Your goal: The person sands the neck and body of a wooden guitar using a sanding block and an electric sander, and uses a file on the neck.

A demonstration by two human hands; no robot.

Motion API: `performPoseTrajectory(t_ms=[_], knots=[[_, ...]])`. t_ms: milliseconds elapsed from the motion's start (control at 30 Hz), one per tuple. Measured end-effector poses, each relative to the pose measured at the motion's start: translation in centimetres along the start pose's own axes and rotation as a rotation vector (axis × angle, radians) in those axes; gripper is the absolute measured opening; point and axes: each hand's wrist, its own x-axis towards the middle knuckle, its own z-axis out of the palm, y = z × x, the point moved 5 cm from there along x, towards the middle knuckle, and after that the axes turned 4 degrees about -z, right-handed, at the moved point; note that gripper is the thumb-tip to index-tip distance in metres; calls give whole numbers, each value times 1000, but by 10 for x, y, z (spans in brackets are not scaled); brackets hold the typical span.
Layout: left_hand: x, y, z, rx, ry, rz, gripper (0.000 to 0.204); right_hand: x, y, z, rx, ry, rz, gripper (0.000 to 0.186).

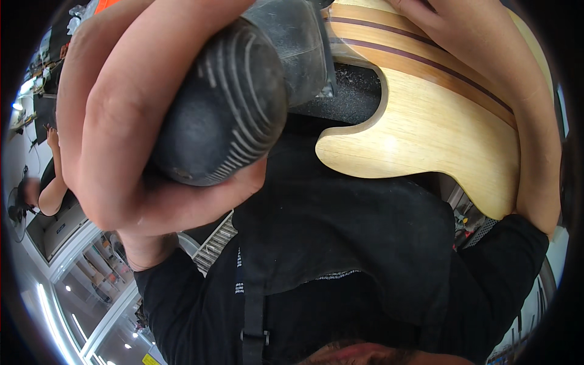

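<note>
My left hand (125, 131) is wrapped round the rounded, ribbed black grip of a power sander (225, 109); the thumb presses its underside and the fingertips pass out of view at the top. A dark, dusty housing joins the grip and comes up against the wood. To its right lies a pale wooden guitar body (420, 131) with brown and dark lengthwise stripes and a curved cutaway. Over that body reaches my right arm. My right hand (423, 12) is at the wood's far side, its fingers mostly cut off by the upper edge. The sander's working face is hidden.
Wood dust lies on a black surface (350, 97) seen through the cutaway. A black apron (340, 225) covers my front, close to the guitar body. Far left, another person (52, 182) sits near a cluttered bench. Glass-panelled doors (100, 292) stand at lower left.
</note>
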Motion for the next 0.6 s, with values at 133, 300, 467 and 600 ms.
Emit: performPoseTrajectory(t_ms=[133,300,467,600], knots=[[4,-5,-4,4,-24,-13,76,1,-1,0,9,4,-11,19],[3,-10,0,-67,21,8,77,3,2,2,63,44,-61,19],[5,-23,-1,-156,-49,35,76,10,-4,0,-16,-5,11,19],[4,-35,-4,-203,-94,38,76,15,-6,3,-7,-1,4,20]])
